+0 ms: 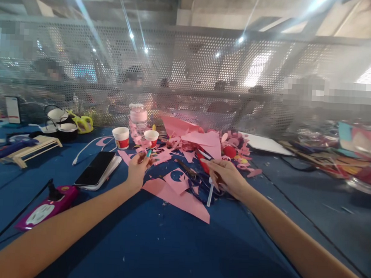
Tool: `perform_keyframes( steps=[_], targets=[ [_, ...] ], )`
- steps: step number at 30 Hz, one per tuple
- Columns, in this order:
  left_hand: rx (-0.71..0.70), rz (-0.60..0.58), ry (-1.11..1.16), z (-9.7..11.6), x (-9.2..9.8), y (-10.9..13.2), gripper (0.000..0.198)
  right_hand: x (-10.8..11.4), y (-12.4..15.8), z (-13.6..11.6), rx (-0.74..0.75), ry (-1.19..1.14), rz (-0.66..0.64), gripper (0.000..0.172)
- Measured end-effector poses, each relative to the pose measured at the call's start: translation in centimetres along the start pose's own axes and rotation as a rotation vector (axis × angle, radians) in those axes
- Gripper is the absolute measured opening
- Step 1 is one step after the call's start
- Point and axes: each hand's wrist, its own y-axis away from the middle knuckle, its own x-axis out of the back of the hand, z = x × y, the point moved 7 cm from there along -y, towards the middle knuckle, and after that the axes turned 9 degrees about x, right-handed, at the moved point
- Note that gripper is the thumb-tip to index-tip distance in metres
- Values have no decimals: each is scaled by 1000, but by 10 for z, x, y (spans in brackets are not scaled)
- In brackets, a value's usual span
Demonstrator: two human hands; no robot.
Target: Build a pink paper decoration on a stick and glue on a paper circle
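My left hand (137, 171) is closed in a pinch on a small teal piece (149, 153), whose kind I cannot make out. Across from it, my right hand (227, 176) has its fingertips pressed together; a thin pale tip shows there, too small to name. Just under the right hand, a translucent white stick (210, 194) lies on the table. Between the hands are dark scissors (186, 169), a pink paper sheet with a round hole (174, 178) and a larger pink paper offcut (182, 202). Behind them is a heap of pink paper scraps (200, 140).
Paper cups (121, 137) and a clear bottle (138, 119) stand behind my left hand. A black phone (96, 168), a purple power strip (46, 209) with its cord and a small wooden rack (32, 147) are left. A perforated metal screen (182, 72) borders the blue table (167, 254).
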Motion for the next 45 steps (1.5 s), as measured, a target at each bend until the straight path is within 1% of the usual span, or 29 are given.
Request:
perform_keyframes(
  steps=[2, 4, 7, 9, 10, 11, 13, 14, 15, 17, 18, 19, 20, 21, 22, 23, 25, 28, 30, 33, 36, 38, 41, 43, 45],
  targets=[
    [-35, 52, 12, 5, 5, -3, 26, 14, -7, 4, 29, 43, 107, 40],
    [-33, 56, 2, 5, 5, -2, 26, 22, -13, 5, 68, 88, 176, 37],
    [-5, 26, -29, 2, 1, 1, 26, 24, -15, -2, 140, 149, 214, 31],
    [18, 5, -56, -1, -1, 4, 26, 19, -11, -12, 194, 194, 188, 20],
    [30, -7, -71, -2, -2, 5, 26, 15, -8, -18, 216, 220, 150, 17],
    [43, -20, -85, -4, -3, 6, 26, 10, -4, -24, 231, 251, 91, 24],
    [68, -53, -107, -7, -6, 8, 27, 1, 5, -30, 209, 293, -52, 46],
    [81, -75, -112, -9, -9, 9, 28, -2, 11, -29, 165, 287, -129, 48],
    [98, -100, -114, -12, -11, 11, 28, -5, 17, -25, 99, 254, -223, 44],
    [143, -163, -107, -17, -17, 15, 28, -14, 34, -15, -56, 83, -463, 29],
    [169, -197, -98, -19, -20, 17, 28, -18, 43, -11, -116, -35, -571, 31],
    [194, -230, -83, -21, -23, 20, 28, -21, 48, -11, -129, -168, -618, 38],
    [219, -262, -63, -23, -26, 23, 28, -20, 49, -13, -108, -313, -591, 43],
    [245, -293, -40, -24, -29, 25, 28, -17, 47, -15, -83, -453, -510, 48],
    [275, -324, -17, -25, -31, 28, 29, -16, 44, -15, -86, -575, -430, 51],
    [308, -353, 4, -26, -34, 31, 30, -20, 42, -14, -115, -668, -402, 52],
    [376, -402, 39, -28, -37, 35, 30, -32, 36, -16, -155, -799, -403, 55],
    [438, -442, 75, -29, -40, 40, 28, -52, 24, -24, -192, -936, -447, 58],
    [453, -462, 94, -28, -41, 42, 26, -63, 16, -24, -223, -958, -466, 58],
    [447, -490, 129, -23, -45, 46, 27, -74, 6, -15, -261, -927, -472, 56],
    [389, -499, 146, -13, -49, 45, 23, -83, -4, 1, -300, -875, -465, 52],
    [343, -484, 147, -6, -51, 43, 17, -87, -9, 14, -339, -823, -461, 49],
    [318, -481, 182, 3, -55, 39, 14, -95, -13, 32, -415, -737, -473, 46],
    [341, -546, 208, 6, -60, 41, 13, -100, -15, 41, -459, -687, -484, 42],
    [400, -627, 214, 5, -65, 46, 16, -105, -18, 45, -479, -649, -475, 36]
  ],
)
